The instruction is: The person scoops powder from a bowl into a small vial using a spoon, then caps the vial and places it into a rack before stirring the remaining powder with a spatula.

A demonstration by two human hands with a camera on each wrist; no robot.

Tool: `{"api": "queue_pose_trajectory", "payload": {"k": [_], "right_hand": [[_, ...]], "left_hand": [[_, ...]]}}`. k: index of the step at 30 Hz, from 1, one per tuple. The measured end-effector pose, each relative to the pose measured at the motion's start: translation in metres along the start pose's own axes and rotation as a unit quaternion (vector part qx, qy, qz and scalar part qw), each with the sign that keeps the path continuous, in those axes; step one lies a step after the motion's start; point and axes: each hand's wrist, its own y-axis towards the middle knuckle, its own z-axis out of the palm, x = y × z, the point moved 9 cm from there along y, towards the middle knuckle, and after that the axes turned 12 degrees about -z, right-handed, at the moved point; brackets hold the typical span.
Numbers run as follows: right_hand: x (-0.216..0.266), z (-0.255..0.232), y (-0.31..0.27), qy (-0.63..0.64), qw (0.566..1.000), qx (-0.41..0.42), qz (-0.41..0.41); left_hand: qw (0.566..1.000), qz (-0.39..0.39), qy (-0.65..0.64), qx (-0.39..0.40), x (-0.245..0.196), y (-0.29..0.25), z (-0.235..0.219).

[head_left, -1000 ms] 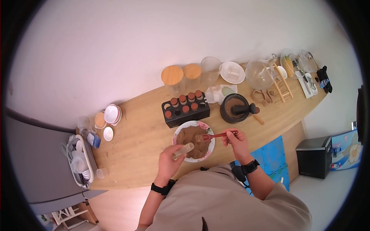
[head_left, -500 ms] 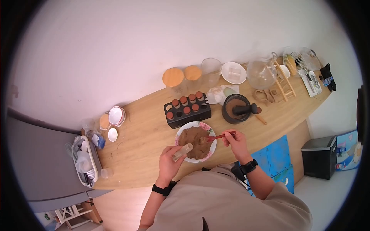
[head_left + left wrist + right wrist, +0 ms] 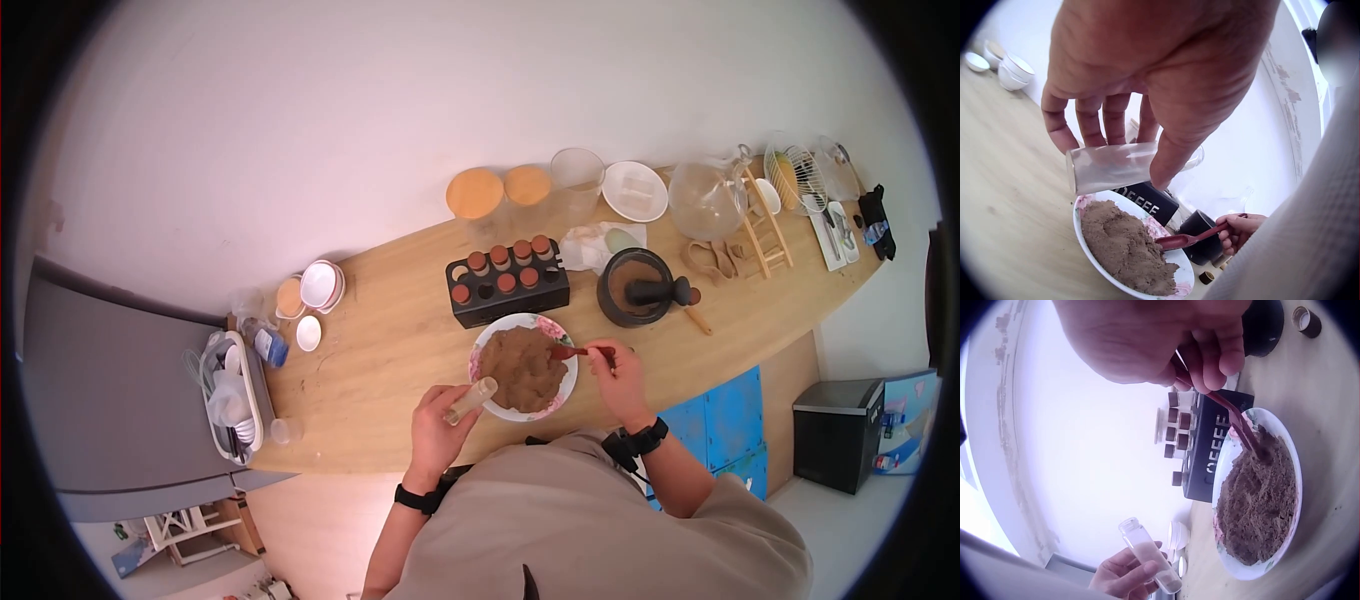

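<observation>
My left hand holds a clear glass vial, uncapped and tilted, beside the near left rim of the bowl. A little brown powder lies at the vial's closed end, as the right wrist view shows. My right hand grips a red spoon by its handle. The spoon's tip sits in the heap of brown powder at the right side of the bowl. That white bowl has pink flowers along its rim and stands on the wooden table.
Behind the bowl is a black rack with several brown-capped vials. A dark mortar with its pestle stands to the right. Wood-lidded jars line the wall. White bowls and a dish rack are at the left.
The spoon has moved from over the bowl's middle to the right side, its tip now in the powder. The left hand keeps the vial near the rim. The head view has swung left.
</observation>
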Motion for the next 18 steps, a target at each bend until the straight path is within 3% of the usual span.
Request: {"api": "queue_pose_trajectory", "payload": {"k": [5, 8, 10, 18], "right_hand": [[0.001, 0.004, 0.013, 0.007, 1.0, -0.006, -0.013], [-0.011, 0.012, 0.014, 0.07, 0.997, 0.035, 0.005], [-0.016, 0.016, 0.01, 0.112, 0.989, 0.083, 0.043], [-0.056, 0.022, 0.013, 0.192, 0.969, 0.069, 0.136]], "left_hand": [[1.0, -0.021, -0.003, -0.007, 0.007, -0.005, -0.002], [0.999, -0.03, -0.009, -0.005, 0.007, -0.006, -0.003], [1.0, -0.016, -0.011, -0.009, 0.006, -0.006, -0.001], [1.0, -0.016, -0.025, -0.004, 0.0, -0.001, 0.005]]}}
